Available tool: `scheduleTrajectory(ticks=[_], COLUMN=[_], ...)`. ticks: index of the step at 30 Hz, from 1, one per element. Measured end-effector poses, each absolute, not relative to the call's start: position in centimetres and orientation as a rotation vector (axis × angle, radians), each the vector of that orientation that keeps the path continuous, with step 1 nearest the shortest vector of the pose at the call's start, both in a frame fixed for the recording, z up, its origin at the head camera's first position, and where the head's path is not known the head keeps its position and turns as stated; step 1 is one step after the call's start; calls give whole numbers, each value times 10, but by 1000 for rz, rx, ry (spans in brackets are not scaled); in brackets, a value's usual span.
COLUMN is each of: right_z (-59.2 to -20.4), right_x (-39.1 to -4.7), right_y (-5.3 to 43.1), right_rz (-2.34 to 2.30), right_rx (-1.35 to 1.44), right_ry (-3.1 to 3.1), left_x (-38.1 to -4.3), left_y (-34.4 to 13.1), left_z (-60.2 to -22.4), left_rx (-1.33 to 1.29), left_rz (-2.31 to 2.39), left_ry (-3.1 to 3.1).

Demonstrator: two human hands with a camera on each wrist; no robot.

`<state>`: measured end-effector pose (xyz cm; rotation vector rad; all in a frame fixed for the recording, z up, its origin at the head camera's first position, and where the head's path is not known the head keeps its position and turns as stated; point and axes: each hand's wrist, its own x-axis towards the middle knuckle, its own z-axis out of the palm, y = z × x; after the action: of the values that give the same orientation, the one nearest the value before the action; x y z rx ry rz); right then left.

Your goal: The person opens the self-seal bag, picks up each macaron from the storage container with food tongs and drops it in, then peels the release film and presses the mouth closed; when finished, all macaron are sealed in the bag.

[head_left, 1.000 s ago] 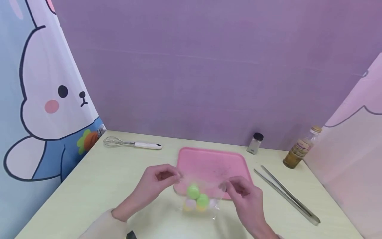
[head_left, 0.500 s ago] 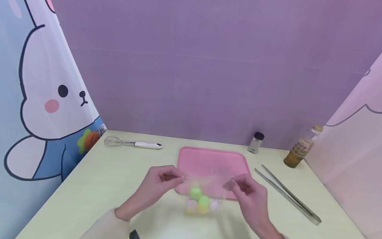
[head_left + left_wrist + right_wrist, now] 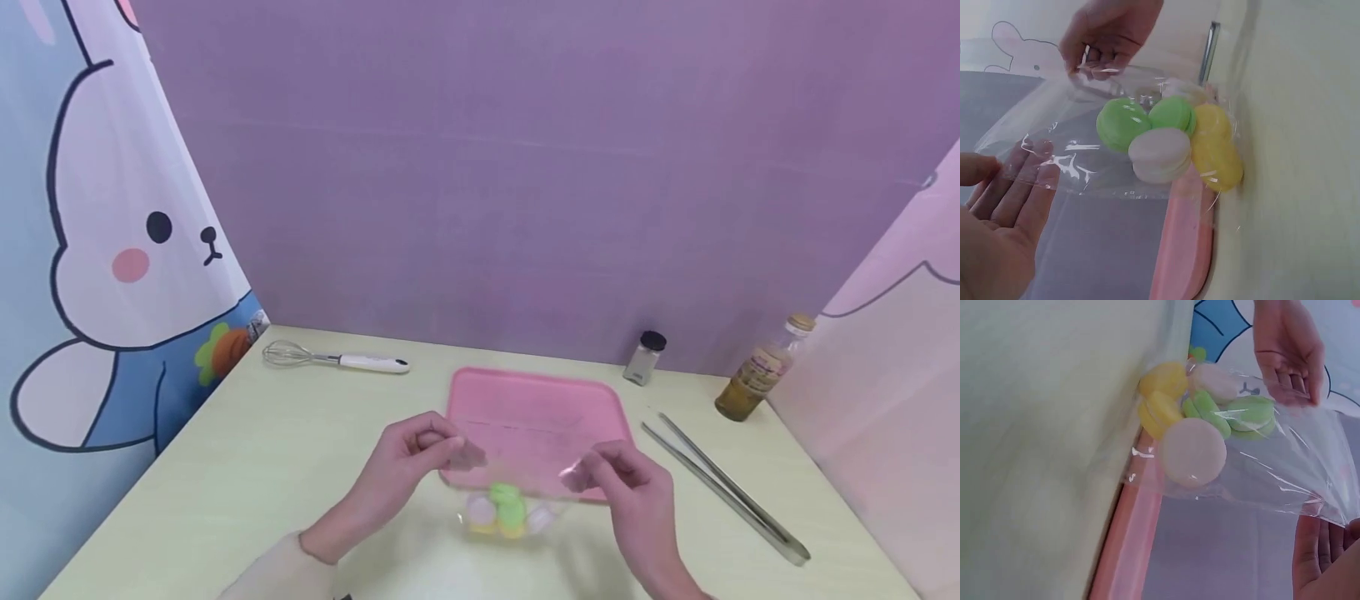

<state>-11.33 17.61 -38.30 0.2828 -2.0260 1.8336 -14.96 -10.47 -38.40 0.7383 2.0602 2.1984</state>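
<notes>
Both hands pinch the top corners of a clear plastic bag (image 3: pixel 517 492) of green, yellow and pale pink macarons (image 3: pixel 1166 147); left hand (image 3: pixel 412 458) and right hand (image 3: pixel 626 483) grip it; bag bottom rests at the pink rectangular tray's (image 3: pixel 532 408) near edge on the pale yellow table (image 3: pixel 262 450).

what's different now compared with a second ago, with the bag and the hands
The clear bag of macarons has sunk: its bottom now rests on the table at the pink tray's near edge. The left hand and right hand drifted slightly rightward, still pinching the bag's top corners and spreading its mouth. The whisk, tongs, jar and bottle stayed put.
</notes>
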Motion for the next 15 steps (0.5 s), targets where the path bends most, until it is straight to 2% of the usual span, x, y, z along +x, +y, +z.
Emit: scheduleTrajectory(ticks=[8, 15], right_z=[-387, -392], right_x=[-117, -116], right_y=[176, 178], right_rz=[1956, 1971], right_rx=[123, 24], right_ry=[-1980, -2029], left_x=[-150, -148], left_y=[-98, -94], left_z=[-388, -392], left_rx=[549, 542], left_rz=[2224, 2283], left_ry=[1960, 1853])
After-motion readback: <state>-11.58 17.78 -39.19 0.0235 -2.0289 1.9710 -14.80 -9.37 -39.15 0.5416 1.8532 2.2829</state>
